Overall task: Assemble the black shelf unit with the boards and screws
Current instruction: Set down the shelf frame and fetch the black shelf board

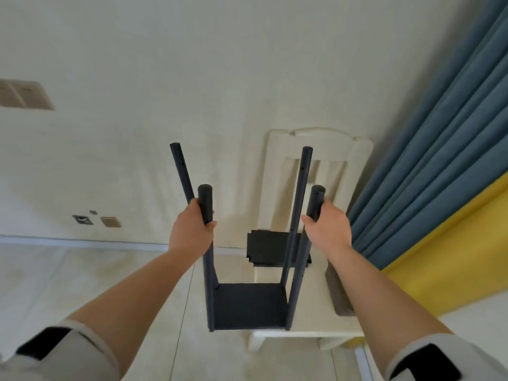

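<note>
The black shelf unit [248,305] stands in front of me as four upright round posts joined by one square board low down. My left hand [192,232] grips the near left post [206,204] just under its top. My right hand [327,229] grips the near right post [316,200] in the same way. The two far posts [301,193] rise free behind and show small screw holes. Another black board [268,248] with notched corners lies flat on a white chair seat behind the unit.
The white wooden chair [349,166] stands against a cream wall, its seat partly under the unit. A grey flat piece [339,295] lies on the seat's right side. Blue curtains [439,149] and a yellow surface [453,265] fill the right. Pale floor tiles lie to the left.
</note>
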